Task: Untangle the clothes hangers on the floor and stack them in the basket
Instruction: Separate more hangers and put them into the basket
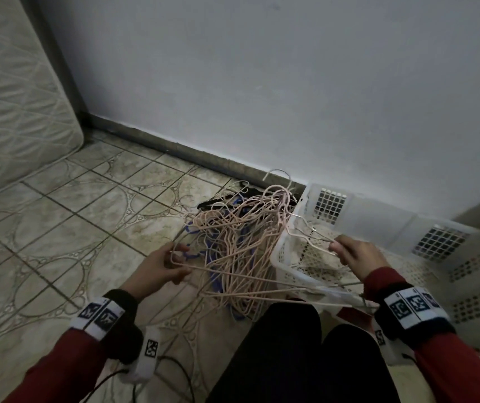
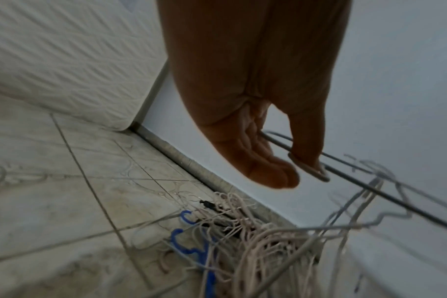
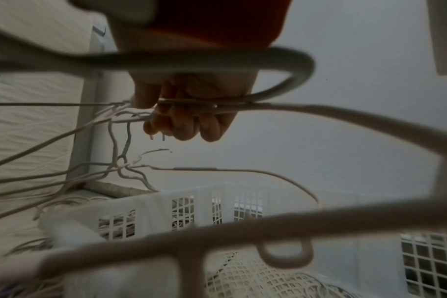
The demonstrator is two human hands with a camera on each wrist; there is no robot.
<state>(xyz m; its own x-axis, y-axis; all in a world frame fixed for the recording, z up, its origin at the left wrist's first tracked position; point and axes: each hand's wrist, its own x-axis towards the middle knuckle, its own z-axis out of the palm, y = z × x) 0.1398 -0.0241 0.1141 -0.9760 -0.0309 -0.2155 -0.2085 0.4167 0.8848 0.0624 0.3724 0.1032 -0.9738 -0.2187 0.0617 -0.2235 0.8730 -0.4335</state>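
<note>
A tangled heap of pale pink wire hangers (image 1: 241, 242), with a few blue hangers (image 2: 191, 250) mixed in, is lying on the floor, just beside the basket. The white lattice-sided plastic basket (image 1: 384, 216) is standing upright against the wall.

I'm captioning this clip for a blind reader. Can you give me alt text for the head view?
Two hands pull at a tangle of pink hangers on a tiled floor: the left hand grips one end, the right hand grips hanger wire over a white basket by the wall.
</note>
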